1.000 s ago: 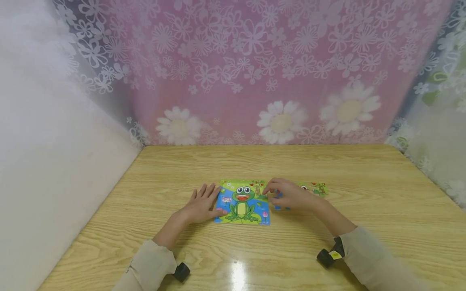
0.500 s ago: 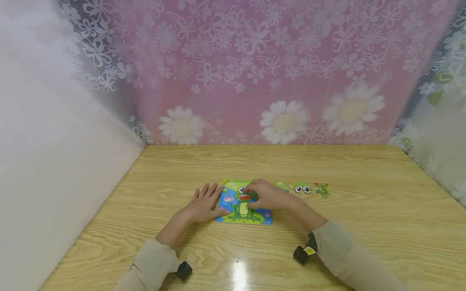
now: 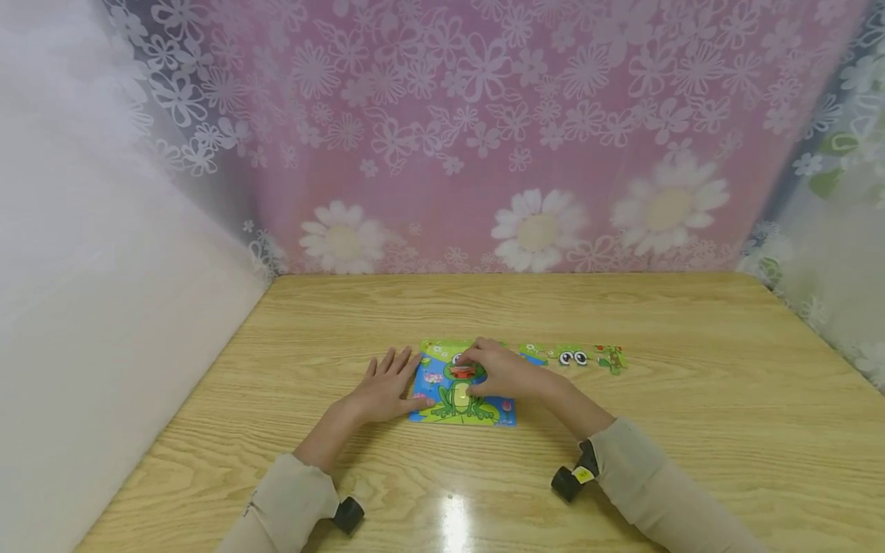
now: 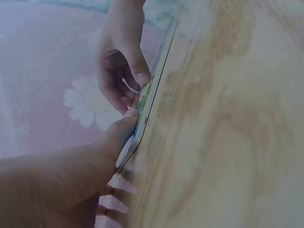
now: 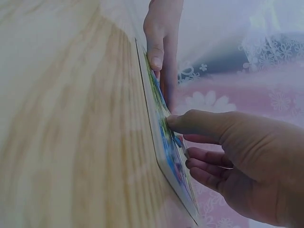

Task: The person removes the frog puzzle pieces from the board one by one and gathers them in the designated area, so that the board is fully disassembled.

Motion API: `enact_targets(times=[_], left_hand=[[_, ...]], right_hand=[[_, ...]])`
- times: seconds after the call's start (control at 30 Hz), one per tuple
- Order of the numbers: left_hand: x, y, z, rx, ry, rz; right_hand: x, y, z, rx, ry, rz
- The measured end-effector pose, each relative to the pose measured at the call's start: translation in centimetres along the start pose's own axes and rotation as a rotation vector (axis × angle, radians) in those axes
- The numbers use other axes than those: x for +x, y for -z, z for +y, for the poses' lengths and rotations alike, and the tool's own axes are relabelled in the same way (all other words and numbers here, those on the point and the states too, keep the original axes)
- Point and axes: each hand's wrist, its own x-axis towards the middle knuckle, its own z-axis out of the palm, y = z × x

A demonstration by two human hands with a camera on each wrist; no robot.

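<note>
A square frog jigsaw puzzle board [image 3: 456, 416], green and blue, lies flat on the table. My left hand [image 3: 382, 393] rests along its left side with the fingers spread, and the thumb lies on the board's face. Over the frog's head is my right hand [image 3: 510, 374], its thumb and fingers bent around a puzzle piece [image 3: 463, 371] with part of the red mouth. That piece stands tilted up from the board; in the right wrist view the piece [image 5: 179, 141] shows as a small raised edge by the fingers. The right hand hides the board's upper right.
To the right of the board lie loose puzzle pieces in a row: one with the frog's eyes [image 3: 572, 358], and one with a tree [image 3: 612, 361] at the far end. A flowered curtain [image 3: 429, 153] hangs behind the wooden table [image 3: 387, 484].
My right hand has moved left from the loose pieces onto the frog's head, and the mouth piece has tipped up between its fingers. The left hand has stayed in place.
</note>
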Motion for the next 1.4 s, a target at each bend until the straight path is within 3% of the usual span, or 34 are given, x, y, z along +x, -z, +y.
enact_targets(times=[0.53, 0.7, 1.1, 1.4], left_hand=[[0.0, 0.2, 0.2, 0.01, -0.003, -0.011], [-0.1, 0.3, 0.4, 0.004, -0.007, -0.02], [-0.1, 0.1, 0.2, 0.014, 0.001, -0.003], [0.2, -0.3, -0.2, 0.031, 0.011, -0.007]], right_hand=[[0.1, 0.1, 0.5, -0.019, 0.07, 0.021], [-0.4, 0.5, 0.7, 0.02, 0.076, 0.046], [-3.3, 2.8, 2.1, 0.086, 0.07, 0.075], [-6.0, 4.1, 4.3, 0.04, 0.078, 0.123]])
